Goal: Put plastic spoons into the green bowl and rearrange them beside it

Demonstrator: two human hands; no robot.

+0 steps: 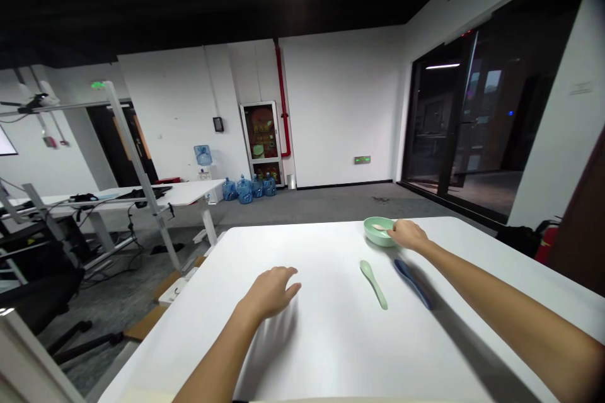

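Observation:
My right hand reaches to the far side of the white table and is closed on a pale spoon whose bowl lies inside a small green bowl. A green spoon lies on the table nearer to me. Beside it, just under my right forearm, lies a blue spoon. My left hand rests palm down on the table to the left, fingers loosely together, holding nothing.
Beyond the table lies grey carpet, with a second white desk with cables at the left, an office chair at the near left, water bottles by the far wall and glass doors at the right.

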